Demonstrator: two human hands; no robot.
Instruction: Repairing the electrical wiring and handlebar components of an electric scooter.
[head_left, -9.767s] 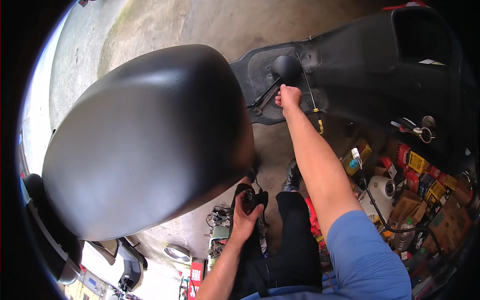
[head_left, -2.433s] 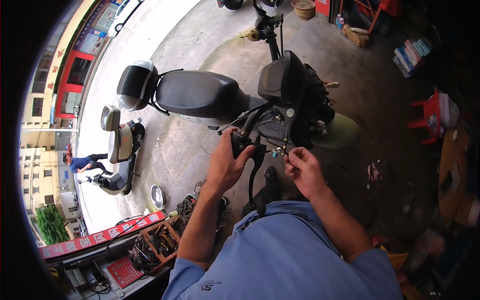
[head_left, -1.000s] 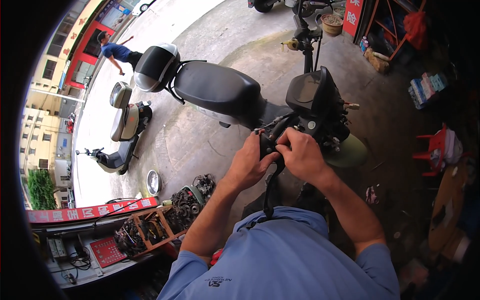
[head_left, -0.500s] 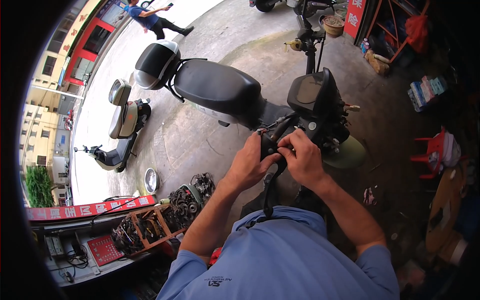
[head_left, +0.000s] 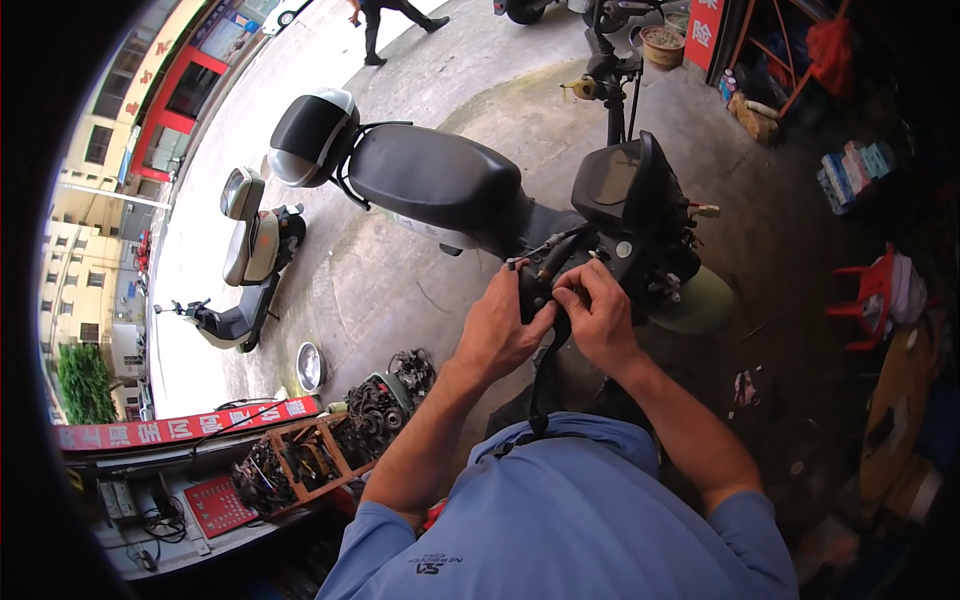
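Control: the black handlebar control (head_left: 533, 287) sits between your two hands' fingers.
Left hand (head_left: 498, 328): your fingers curl around its left side, gripping it.
Right hand (head_left: 600, 312): thumb and forefinger pinch closed at its right edge; anything between them is hidden.
Progress: the handwork on the control looks unfinished; whether any fastening is done, you cannot tell from here.
Left open: right of your fingers, a connector (head_left: 706, 211) sticks out beside the dash (head_left: 612, 186), with wiring uncovered.
Seat (head_left: 437, 178): beyond your fingers, to the left.
Crate (head_left: 318, 452): well below-left of them, holding parts.
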